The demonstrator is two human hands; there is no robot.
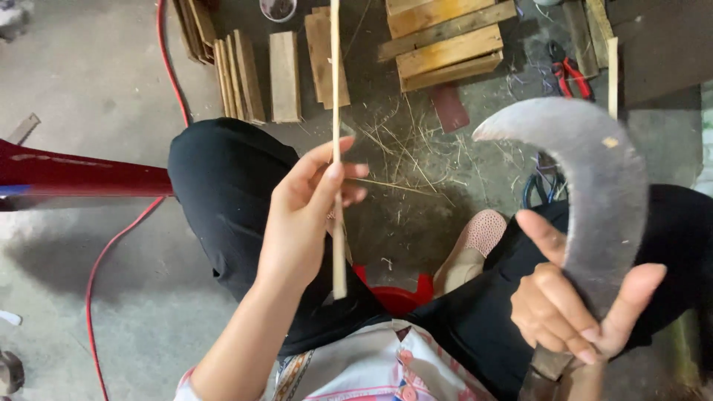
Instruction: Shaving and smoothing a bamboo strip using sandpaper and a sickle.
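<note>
Seated view over the concrete floor (89, 89); your right hand (575, 308) wraps the neck of a broad curved blade (594, 186), thumb raised, fingers loosely curled; your left hand (301, 215) pinches a thin bamboo strip (336, 111) upright above your knee (223, 178), wood offcuts (438, 44) beyond at the floor's far edge; a loose grip could let the blade swing toward your left fingers.
</note>
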